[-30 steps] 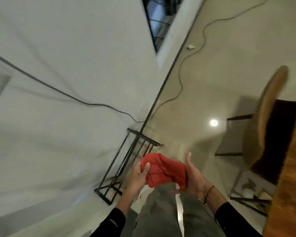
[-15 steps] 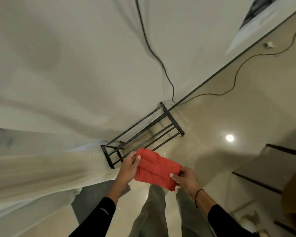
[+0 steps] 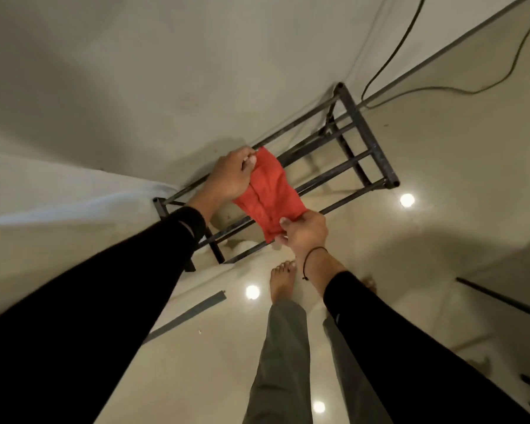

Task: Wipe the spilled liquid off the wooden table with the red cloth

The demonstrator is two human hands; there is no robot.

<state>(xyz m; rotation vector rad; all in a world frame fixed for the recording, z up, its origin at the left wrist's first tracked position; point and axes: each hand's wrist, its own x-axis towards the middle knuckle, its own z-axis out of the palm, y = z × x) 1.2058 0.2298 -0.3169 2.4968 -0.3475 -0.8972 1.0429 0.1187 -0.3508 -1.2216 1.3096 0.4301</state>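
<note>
Left hand point(image 3: 230, 175) curled round the upper end of the cloth point(image 3: 268, 194), thumb and fingertips pinching the red fabric close to the rack's point(image 3: 361, 142) top rail. Right hand point(image 3: 303, 229) pinching the lower corner of the same cloth, thumb on top, fingers tucked beneath. Cloth stretched between the two hands, folded and creased, held in the air above the rack, running diagonally from upper left to lower right. Black cord point(image 3: 314, 250) tied round the right wrist. Black sleeves point(image 3: 104, 316) on both arms, reaching in from the bottom edge.

Below the hands, a bare foot point(image 3: 282, 280) on the glossy pale floor point(image 3: 441, 179), grey-green trouser leg point(image 3: 283, 362) above it; toes of a second foot just showing behind the right forearm. Rack made of dark metal bars, standing against a pale wall point(image 3: 135, 71), its shadow across the floor underneath. Dark cable point(image 3: 389, 56) hanging down the wall and trailing over the floor to the right. Round light reflections on the floor, one beside the rack's corner, others near the foot and leg. Dark bars of other furniture at the right edge, too cropped to identify. No wooden table or spill in sight.
</note>
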